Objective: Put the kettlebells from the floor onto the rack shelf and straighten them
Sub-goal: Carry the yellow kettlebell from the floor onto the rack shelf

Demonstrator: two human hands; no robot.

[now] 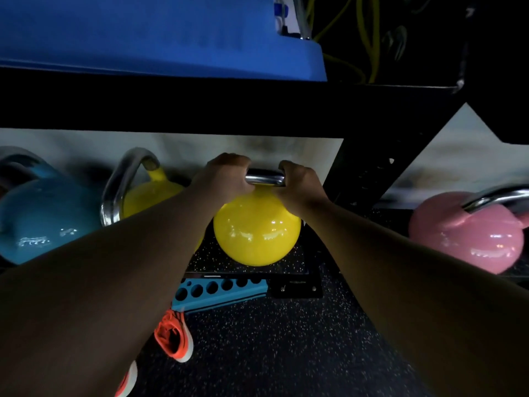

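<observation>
A yellow kettlebell (257, 233) with a chrome handle stands on the speckled lower rack shelf (206, 256), near its front right end. My left hand (226, 176) grips the left end of the handle and my right hand (297, 181) grips the right end. A second yellow kettlebell (146, 196) stands to the left, partly hidden behind my left forearm. Further left is a blue kettlebell (45, 216). A pink kettlebell (466, 236) stands on the shelf of the bay to the right, past the black upright.
A black upper shelf beam (200, 107) runs just above the kettlebells, with a blue mat (160, 32) on it. A black rack upright (372, 173) stands right of my hands. On the dark speckled floor lie a blue perforated bar (217, 290) and orange shoes (171, 336).
</observation>
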